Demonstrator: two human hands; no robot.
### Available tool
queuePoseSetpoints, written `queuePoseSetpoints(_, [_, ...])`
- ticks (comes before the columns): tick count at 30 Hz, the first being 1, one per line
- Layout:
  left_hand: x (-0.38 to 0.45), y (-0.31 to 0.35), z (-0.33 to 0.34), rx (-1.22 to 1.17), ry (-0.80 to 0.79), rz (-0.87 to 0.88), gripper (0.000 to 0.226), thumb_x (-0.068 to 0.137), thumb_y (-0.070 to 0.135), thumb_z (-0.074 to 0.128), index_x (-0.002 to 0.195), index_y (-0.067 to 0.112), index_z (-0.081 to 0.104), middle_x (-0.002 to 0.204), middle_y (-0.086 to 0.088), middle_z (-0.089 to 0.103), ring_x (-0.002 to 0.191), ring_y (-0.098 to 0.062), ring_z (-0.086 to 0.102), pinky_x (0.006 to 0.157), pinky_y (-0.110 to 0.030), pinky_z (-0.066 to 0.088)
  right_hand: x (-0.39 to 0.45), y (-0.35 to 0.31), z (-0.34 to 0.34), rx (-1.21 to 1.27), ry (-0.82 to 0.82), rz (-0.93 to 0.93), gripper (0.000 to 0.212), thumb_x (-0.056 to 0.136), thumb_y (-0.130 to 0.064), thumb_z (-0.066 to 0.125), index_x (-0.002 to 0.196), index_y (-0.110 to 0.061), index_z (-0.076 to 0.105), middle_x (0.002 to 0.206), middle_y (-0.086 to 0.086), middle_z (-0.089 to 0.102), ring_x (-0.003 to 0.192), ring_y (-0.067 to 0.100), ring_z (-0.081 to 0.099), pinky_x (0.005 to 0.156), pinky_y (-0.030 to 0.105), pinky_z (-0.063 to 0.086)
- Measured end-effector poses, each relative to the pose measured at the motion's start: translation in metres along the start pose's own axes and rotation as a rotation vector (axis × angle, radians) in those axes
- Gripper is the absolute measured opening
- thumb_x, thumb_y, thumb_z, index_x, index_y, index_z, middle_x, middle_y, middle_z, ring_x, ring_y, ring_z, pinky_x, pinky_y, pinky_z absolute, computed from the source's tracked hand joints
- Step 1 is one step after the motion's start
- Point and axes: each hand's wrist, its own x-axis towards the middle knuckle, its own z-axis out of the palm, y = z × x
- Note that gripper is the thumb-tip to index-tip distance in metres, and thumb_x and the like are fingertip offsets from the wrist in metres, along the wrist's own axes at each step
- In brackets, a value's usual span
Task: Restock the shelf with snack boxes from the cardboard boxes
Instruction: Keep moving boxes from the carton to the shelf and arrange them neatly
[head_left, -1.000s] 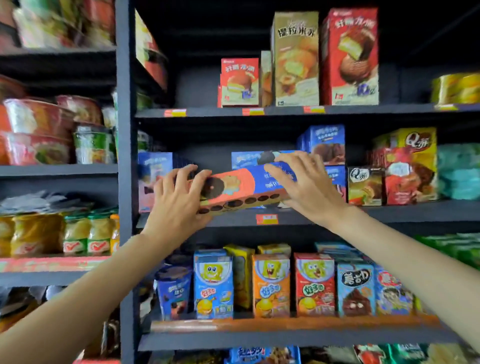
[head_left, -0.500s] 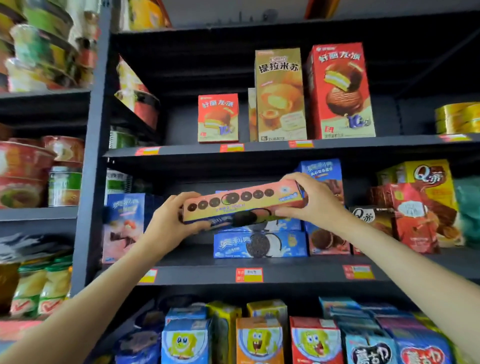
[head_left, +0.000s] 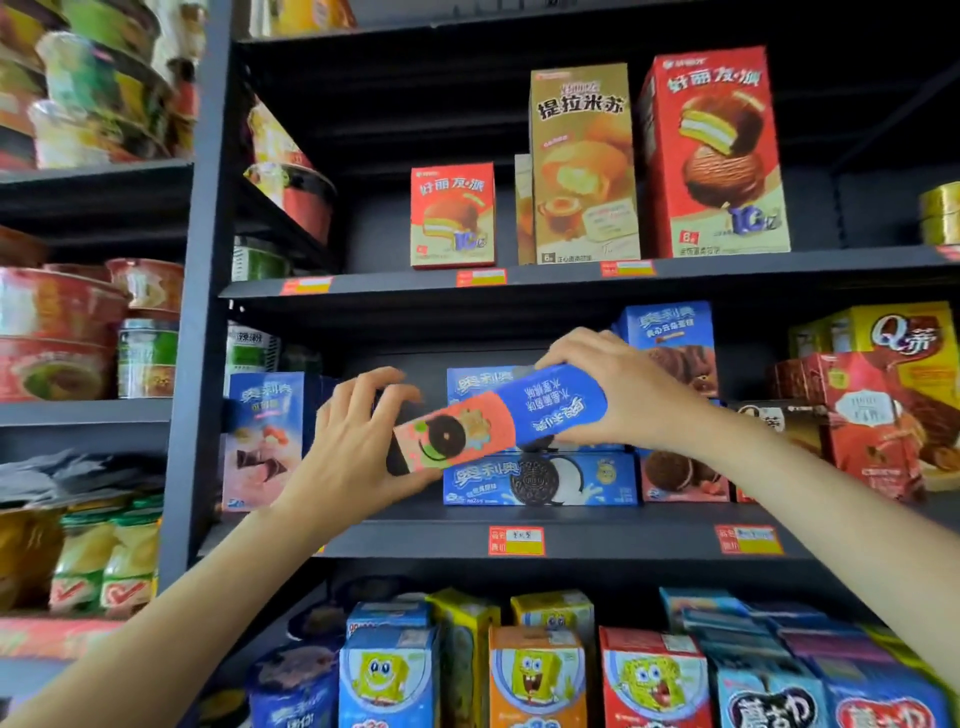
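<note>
**Long cookie box going onto the middle shelf, held at both ends**

The dark shelf (head_left: 415, 540) is carrying a blue cookie box (head_left: 540, 478) lying flat on its middle board, and the person is holding a long orange-and-blue snack box (head_left: 498, 421) just in front of and above it, tilted with the left end lower. The snack box is looking like thin, stiff cardboard: probably light, easy to dent at the corners, with a glossy, somewhat slippery skin, so taking it by the two short ends is suiting it well. The left hand (head_left: 353, 447) is cupping the orange end, thumb underneath, fingers (head_left: 395, 392) curled over the top. The right hand (head_left: 618, 395) is gripping the blue end, its fingers wrapped over the upper edge.
</note>
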Motion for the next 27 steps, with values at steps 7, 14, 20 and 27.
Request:
queuePoseSetpoints(7, [0.038, 0.024, -0.027, -0.608, -0.314, -0.213, 0.061, 0.070, 0.037, 0.078, 0.116, 0.032, 0.040, 0.113, 0.017, 0.055, 0.108, -0.002, 0.050, 0.084, -0.017, 0.038, 0.008, -0.023, -0.025, -0.522, 0.009, -0.461, 0.065, 0.057, -0.019, 0.089, 0.114, -0.007, 0.060, 0.116, 0.011, 0.060, 0.113, 0.024, 0.040, 0.086, 0.041, 0.052])
queuePoseSetpoints(14, [0.058, 0.035, -0.054, -0.657, -0.497, -0.242, 0.056, 0.071, 0.033, 0.078, 0.121, 0.021, 0.054, 0.099, 0.010, 0.060, 0.088, -0.009, 0.059, 0.077, -0.016, 0.045, 0.022, -0.048, -0.050, -0.371, -0.106, -0.405, 0.064, 0.068, -0.019, 0.083, 0.125, -0.013, 0.055, 0.126, 0.010, 0.052, 0.119, 0.020, 0.040, 0.096, 0.033, 0.042])
queuePoseSetpoints(20, [0.027, 0.038, -0.061, -1.152, -0.551, -0.430, 0.039, 0.073, 0.029, 0.068, 0.109, 0.014, 0.065, 0.100, 0.001, 0.073, 0.092, -0.014, 0.068, 0.083, -0.026, 0.055, 0.025, -0.066, -0.069, -0.059, -0.067, -0.014, 0.079, 0.082, -0.013, 0.070, 0.145, -0.030, 0.025, 0.142, -0.003, 0.030, 0.126, 0.010, 0.036, 0.104, 0.024, 0.033])
queuePoseSetpoints(27, [0.002, 0.042, -0.043, -1.399, -0.263, -0.860, 0.026, 0.080, 0.032, 0.068, 0.091, 0.014, 0.053, 0.088, -0.003, 0.070, 0.078, -0.012, 0.067, 0.063, -0.021, 0.053, 0.007, -0.086, -0.043, 0.212, -0.158, 0.309, 0.030, 0.082, -0.036, 0.068, 0.105, -0.019, 0.060, 0.100, -0.002, 0.063, 0.090, 0.014, 0.062, 0.081, 0.028, 0.048])
